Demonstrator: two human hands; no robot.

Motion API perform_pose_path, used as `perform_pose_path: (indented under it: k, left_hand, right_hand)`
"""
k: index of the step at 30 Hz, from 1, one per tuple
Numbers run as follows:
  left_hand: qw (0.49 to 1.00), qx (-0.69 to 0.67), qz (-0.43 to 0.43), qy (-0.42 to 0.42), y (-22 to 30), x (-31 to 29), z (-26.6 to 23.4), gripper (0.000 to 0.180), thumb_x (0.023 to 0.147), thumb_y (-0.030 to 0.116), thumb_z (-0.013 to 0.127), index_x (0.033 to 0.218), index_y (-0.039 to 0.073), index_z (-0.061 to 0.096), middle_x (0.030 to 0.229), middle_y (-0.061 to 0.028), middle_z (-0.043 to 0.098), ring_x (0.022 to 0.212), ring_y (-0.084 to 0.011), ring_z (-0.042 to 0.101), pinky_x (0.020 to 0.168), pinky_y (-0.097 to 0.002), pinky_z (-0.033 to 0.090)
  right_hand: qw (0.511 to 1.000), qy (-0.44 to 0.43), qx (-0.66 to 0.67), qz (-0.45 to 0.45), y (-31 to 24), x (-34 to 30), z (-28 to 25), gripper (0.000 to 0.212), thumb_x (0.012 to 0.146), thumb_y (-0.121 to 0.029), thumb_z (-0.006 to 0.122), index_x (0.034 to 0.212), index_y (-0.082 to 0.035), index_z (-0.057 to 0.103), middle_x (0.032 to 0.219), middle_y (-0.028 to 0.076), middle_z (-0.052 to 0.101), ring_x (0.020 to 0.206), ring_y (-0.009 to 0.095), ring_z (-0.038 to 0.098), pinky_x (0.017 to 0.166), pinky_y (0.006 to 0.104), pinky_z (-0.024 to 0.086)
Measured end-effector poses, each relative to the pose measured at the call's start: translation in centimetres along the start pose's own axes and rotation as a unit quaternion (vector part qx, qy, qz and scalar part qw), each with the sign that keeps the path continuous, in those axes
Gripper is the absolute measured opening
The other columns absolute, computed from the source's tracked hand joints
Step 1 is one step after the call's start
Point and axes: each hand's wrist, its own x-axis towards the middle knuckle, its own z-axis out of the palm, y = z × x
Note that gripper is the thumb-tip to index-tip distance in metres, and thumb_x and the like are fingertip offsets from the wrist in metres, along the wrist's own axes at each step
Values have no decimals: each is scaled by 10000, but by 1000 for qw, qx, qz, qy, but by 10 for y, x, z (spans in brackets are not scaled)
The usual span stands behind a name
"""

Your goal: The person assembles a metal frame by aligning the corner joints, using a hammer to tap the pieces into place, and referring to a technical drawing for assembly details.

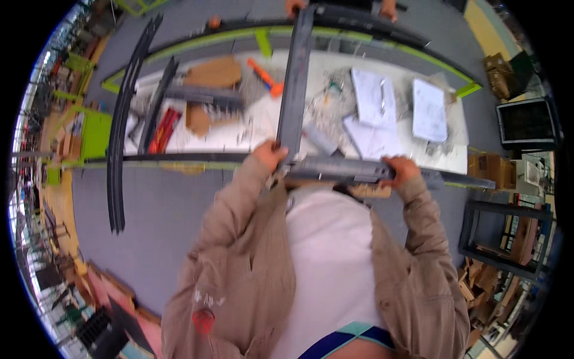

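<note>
Between two hands point(271, 155), one grey bar point(341, 168)

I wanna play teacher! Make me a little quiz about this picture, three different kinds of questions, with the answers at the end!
1. True or false: the person's left hand is at the corner where the long dark bar and the near dark bar meet.
2. What does the person's right hand hold? A) a sheet of paper B) the near dark bar C) a cardboard piece
3. Fill in: the orange tool lies to the ___ of the long dark bar.

Key: 1. True. 2. B. 3. left.
</note>
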Motion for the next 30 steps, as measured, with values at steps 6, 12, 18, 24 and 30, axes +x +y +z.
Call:
perform_pose_path:
  k: [6, 12, 18, 24, 30]
  left_hand:
    - [997, -50, -61, -22, 30, -12, -5, 504, 867, 300, 695, 1196, -61, 571, 1048, -197, 674, 952, -281, 659, 850, -357, 519]
    - [998, -50, -31, -11, 15, -7, 0, 503, 868, 306, 697, 1193, -56, 570, 1028, -189, 672, 895, -262, 659, 773, -343, 529]
    - [998, -39, -28, -28, 16, -6, -3, 509, 874, 291, 702, 1197, -67, 541, 1001, -174, 671, 712, -198, 648, 572, -314, 529]
    - [996, -75, -33, -34, 16, -6, -4, 521, 868, 300, 711, 1208, -53, 536, 937, -135, 656, 656, -167, 615, 533, -300, 509]
    - [997, -63, -35, -35, 18, -8, -7, 523, 865, 315, 715, 1201, -48, 547, 948, -135, 651, 721, -186, 631, 582, -310, 526]
  right_hand:
    - [999, -5, -38, 11, -6, -3, 4, 758, 539, -429, 872, 1211, -179, 625, 962, 68, 634, 944, 289, 584, 829, 417, 461]
    - [998, -7, -53, 31, -12, -1, 4, 822, 488, -354, 905, 1224, -134, 613, 987, 89, 646, 957, 302, 591, 868, 407, 468]
    - [999, 16, -32, 22, -14, -13, 12, 808, 512, -380, 888, 1229, -130, 611, 1043, 89, 648, 1015, 304, 588, 899, 407, 453]
    - [999, 2, -29, 39, -19, -11, 12, 810, 522, -407, 879, 1228, -115, 611, 1084, 100, 646, 1055, 306, 584, 909, 407, 448]
    - [998, -1, -40, 42, -23, -15, 12, 836, 502, -422, 881, 1223, -99, 610, 1065, 106, 644, 1036, 314, 584, 902, 413, 448]
